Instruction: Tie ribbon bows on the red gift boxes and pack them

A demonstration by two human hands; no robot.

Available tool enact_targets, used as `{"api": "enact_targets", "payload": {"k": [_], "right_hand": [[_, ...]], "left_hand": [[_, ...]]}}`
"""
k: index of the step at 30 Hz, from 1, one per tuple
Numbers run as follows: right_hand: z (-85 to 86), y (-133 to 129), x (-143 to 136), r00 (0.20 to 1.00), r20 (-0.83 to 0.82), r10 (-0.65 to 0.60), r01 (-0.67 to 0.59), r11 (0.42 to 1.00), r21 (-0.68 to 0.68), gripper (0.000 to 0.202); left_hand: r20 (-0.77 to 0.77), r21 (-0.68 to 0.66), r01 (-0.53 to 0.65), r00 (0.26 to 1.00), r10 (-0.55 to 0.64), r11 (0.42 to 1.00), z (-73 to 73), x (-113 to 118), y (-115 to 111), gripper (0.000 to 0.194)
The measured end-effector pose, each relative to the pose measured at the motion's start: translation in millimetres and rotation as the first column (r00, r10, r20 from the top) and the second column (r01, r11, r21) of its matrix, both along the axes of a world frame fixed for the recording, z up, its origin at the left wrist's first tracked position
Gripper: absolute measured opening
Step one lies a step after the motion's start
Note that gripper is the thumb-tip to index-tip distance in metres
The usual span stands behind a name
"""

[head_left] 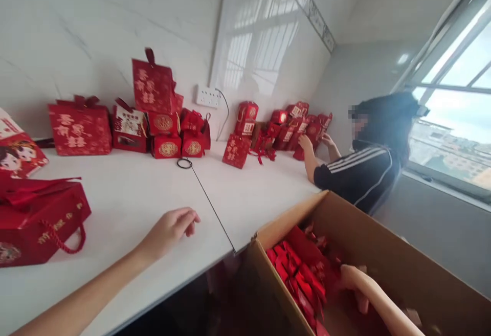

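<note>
My left hand (174,231) rests over the white table (149,187) with its fingers curled in, and nothing shows in it. Down inside an open cardboard box (383,233) is my right hand (356,282), bent among red gift boxes. Its fingertips are blurred and partly hidden, so any grip there is unclear. Beside it in the carton lie red ribbon bows (295,274). At the table's left, nearest my left arm, stands a red gift box with a rope handle (57,223).
Red gift boxes (163,121) are stacked along the wall, near a wall socket (208,96). A black ring (184,163) lies on the table by a seam. At the right a co-worker (356,167) in black handles red boxes (303,126) at the table's far end.
</note>
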State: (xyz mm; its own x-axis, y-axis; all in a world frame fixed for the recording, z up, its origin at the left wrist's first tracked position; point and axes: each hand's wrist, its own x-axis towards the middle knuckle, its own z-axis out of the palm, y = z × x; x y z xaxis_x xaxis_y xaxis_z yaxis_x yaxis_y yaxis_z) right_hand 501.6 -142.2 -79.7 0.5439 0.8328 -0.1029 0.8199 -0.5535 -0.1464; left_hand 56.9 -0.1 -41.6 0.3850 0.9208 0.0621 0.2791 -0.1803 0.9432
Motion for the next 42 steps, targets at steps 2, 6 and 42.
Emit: {"api": "enact_targets", "payload": {"k": [2,6,42], "right_hand": [[24.8,24.5,-10.3,0.997,0.023,0.071,-0.071,0.997,-0.016,0.014],[80.0,89.1,-58.3,0.975,-0.130,0.183,-0.199,0.972,-0.123,0.036],[136.6,222.3,-275.3,-0.045,-0.059,0.997,-0.871,-0.010,0.491,0.026]], "left_hand": [[0.022,-0.023,0.003,1.000,-0.003,1.000,-1.6,0.3,-0.3,0.039],[0.025,-0.055,0.017,1.000,-0.016,0.998,-3.4,0.0,-3.4,0.038],[0.389,0.166,-0.367,0.877,0.282,0.915,8.1,-39.6,18.5,0.061]]}}
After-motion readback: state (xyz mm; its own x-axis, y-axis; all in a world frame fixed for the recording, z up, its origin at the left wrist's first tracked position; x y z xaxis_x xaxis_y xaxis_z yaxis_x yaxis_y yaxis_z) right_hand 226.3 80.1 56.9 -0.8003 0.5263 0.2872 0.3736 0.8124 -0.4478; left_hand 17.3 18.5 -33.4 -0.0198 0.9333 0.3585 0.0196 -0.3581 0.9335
